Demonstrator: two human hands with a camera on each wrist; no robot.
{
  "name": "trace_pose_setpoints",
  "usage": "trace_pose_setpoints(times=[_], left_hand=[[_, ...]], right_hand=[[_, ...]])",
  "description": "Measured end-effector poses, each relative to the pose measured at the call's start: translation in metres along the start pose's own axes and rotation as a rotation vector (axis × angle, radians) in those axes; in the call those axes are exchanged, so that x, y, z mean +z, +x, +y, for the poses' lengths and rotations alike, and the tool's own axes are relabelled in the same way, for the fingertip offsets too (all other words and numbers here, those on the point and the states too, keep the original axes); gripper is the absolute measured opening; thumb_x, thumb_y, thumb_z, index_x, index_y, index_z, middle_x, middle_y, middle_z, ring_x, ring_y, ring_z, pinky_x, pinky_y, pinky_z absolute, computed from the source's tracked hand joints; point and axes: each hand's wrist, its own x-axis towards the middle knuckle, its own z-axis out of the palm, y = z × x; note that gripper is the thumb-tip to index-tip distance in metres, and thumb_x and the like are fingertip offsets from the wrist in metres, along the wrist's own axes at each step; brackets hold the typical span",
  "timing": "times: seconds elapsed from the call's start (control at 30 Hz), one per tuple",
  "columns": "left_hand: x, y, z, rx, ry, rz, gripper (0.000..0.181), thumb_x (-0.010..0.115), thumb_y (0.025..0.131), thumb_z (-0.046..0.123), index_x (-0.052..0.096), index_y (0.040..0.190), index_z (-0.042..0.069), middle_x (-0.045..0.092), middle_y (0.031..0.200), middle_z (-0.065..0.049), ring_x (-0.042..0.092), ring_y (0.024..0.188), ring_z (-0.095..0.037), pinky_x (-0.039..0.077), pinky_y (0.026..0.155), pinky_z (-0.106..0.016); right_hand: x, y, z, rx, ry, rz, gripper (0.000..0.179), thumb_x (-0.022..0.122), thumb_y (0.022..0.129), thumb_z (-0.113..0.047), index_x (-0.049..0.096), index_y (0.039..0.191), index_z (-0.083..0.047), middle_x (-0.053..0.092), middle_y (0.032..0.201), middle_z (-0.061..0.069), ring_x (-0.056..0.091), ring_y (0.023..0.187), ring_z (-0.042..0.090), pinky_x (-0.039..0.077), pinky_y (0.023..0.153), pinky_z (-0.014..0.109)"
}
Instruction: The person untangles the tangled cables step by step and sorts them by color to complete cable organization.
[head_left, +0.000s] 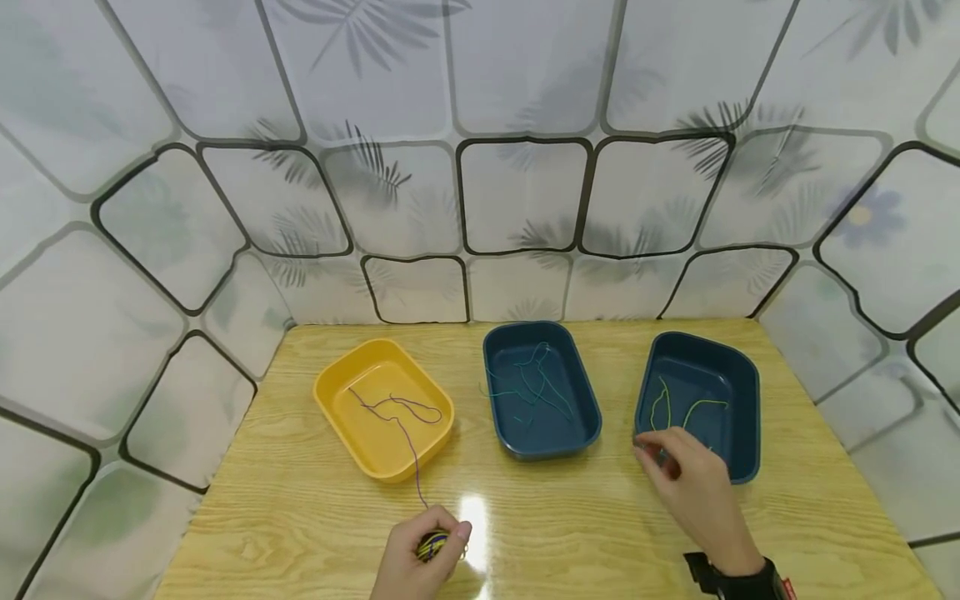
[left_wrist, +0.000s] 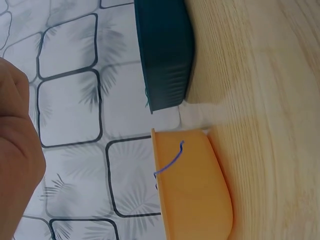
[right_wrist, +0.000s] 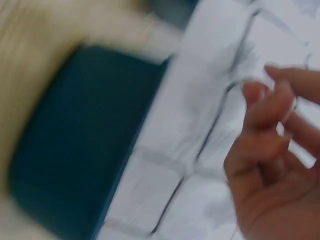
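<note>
In the head view, my left hand (head_left: 423,550) grips a small bundle of yellow and purple thread (head_left: 432,546) near the front of the table. From it a purple thread (head_left: 416,468) runs up over the rim of the yellow tray (head_left: 347,429), where more of it lies in loops. My right hand (head_left: 693,487) is over the front left corner of the right blue tray (head_left: 738,392), its fingers loosely curled, and I see nothing between them. Yellow-green thread (head_left: 705,402) lies in that tray, partly behind the hand. The right wrist view is blurred.
A second blue tray (head_left: 543,450) stands in the middle with green thread (head_left: 536,387) inside, one end hanging over its left rim. All three trays sit on a wood-grain table (head_left: 285,500). Patterned cloth walls (head_left: 517,287) close off the back and sides.
</note>
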Motion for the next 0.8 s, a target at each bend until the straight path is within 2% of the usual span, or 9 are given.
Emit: trace_pose_setpoints(times=[0.1,0.17,0.23,0.33,0.4,0.5,0.57,0.7,0.8], left_hand=[[0.005,0.003,0.001,0.031,-0.009,-0.01,0.023,0.061,0.095,-0.009,0.061,0.081,0.01,0.052,0.056,-0.007,0.045,0.052,0.0,0.044,0.042,-0.021],[0.008,0.005,0.001,0.061,-0.006,-0.004,0.022,0.061,0.095,-0.01,0.061,0.082,0.008,0.052,0.056,-0.007,0.045,0.053,-0.001,0.044,0.042,-0.021],[0.012,0.006,0.001,0.066,0.003,-0.002,0.02,0.061,0.095,-0.009,0.063,0.083,0.007,0.053,0.056,-0.006,0.046,0.053,-0.001,0.046,0.044,-0.022],[0.018,0.006,0.003,-0.002,0.008,-0.02,0.016,0.062,0.097,-0.003,0.066,0.084,0.006,0.056,0.058,-0.006,0.049,0.052,0.0,0.047,0.046,-0.023],[0.021,0.006,0.005,-0.085,0.003,-0.044,0.015,0.062,0.099,0.004,0.068,0.086,0.007,0.059,0.062,-0.005,0.05,0.052,0.0,0.048,0.047,-0.023],[0.026,0.006,0.009,-0.187,0.0,-0.056,0.018,0.061,0.102,0.013,0.07,0.087,0.008,0.06,0.065,0.001,0.05,0.052,-0.001,0.047,0.047,-0.022],[0.029,0.006,0.012,-0.224,-0.001,-0.05,0.02,0.061,0.102,0.017,0.07,0.086,0.009,0.058,0.064,0.005,0.049,0.051,-0.002,0.045,0.047,-0.02],[0.032,0.006,0.014,-0.242,-0.007,-0.014,0.021,0.061,0.102,0.017,0.069,0.084,0.011,0.056,0.061,0.007,0.047,0.049,-0.002,0.041,0.044,-0.019],[0.033,0.006,0.014,-0.23,-0.012,0.012,0.021,0.061,0.102,0.016,0.069,0.083,0.012,0.058,0.063,0.006,0.047,0.049,-0.002,0.041,0.043,-0.02]], right_hand=[[0.002,0.012,-0.053,-0.095,0.167,-0.056,0.033,0.083,0.08,0.0,0.071,0.106,-0.017,0.06,0.089,-0.009,0.043,0.059,-0.001,0.038,0.051,0.014],[0.009,0.012,-0.077,-0.162,0.272,-0.07,0.026,0.08,0.087,-0.009,0.07,0.109,-0.017,0.061,0.09,-0.009,0.043,0.059,-0.003,0.038,0.051,0.01],[0.017,0.011,-0.097,-0.236,0.365,-0.078,0.02,0.075,0.093,-0.017,0.07,0.112,-0.013,0.061,0.091,-0.007,0.045,0.06,-0.002,0.038,0.051,0.008],[0.03,0.008,-0.119,-0.345,0.475,-0.118,0.022,0.07,0.096,-0.022,0.068,0.114,-0.008,0.062,0.093,-0.004,0.047,0.06,0.0,0.039,0.053,0.006],[0.037,0.005,-0.129,-0.399,0.522,-0.161,0.022,0.071,0.096,-0.02,0.068,0.114,-0.006,0.061,0.095,-0.003,0.047,0.06,0.0,0.038,0.054,0.004],[0.046,0.001,-0.139,-0.447,0.551,-0.201,0.018,0.07,0.097,-0.018,0.068,0.111,-0.006,0.062,0.096,-0.003,0.046,0.06,-0.001,0.038,0.056,0.002],[0.05,0.001,-0.142,-0.496,0.54,-0.182,0.015,0.068,0.098,-0.017,0.069,0.108,-0.005,0.062,0.095,-0.002,0.051,0.064,-0.001,0.042,0.06,0.004],[0.054,0.005,-0.144,-0.628,0.477,-0.109,0.011,0.065,0.1,-0.012,0.071,0.102,-0.003,0.062,0.093,0.0,0.058,0.072,0.001,0.047,0.067,0.007],[0.056,0.007,-0.143,-0.695,0.434,-0.11,0.011,0.063,0.1,-0.01,0.071,0.101,-0.003,0.062,0.094,0.0,0.058,0.074,0.001,0.046,0.07,0.008]])
